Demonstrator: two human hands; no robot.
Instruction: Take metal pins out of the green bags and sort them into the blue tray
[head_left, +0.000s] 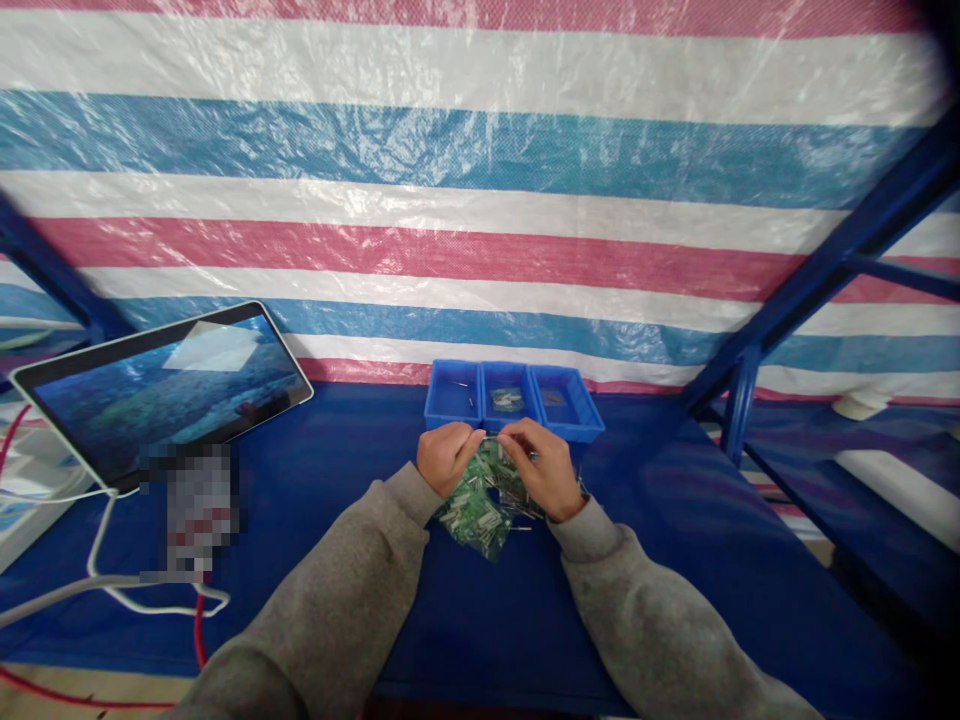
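My left hand (448, 456) and my right hand (546, 468) are close together, both pinched. Between their fingertips runs a thin, short metal pin (491, 435), one end in each hand; its exact kind is too small to make out. Under the hands lies a green-tinted plastic bag (480, 520) with many small silvery metal pieces. Some loose thin pins (521, 528) lie beside the bag, partly hidden by my right hand. Just beyond the hands stand three blue bins side by side: the left bin (454, 405), middle bin (507, 375) and right bin (581, 405), each with small parts inside.
A tablet-like screen (169, 385) leans at the back left of the blue table (360, 440). White and red cables (199, 630) lie at the left, near a blurred-out object (201, 510). Blue metal frame posts (742, 400) and a striped tarp (480, 250) bound the back.
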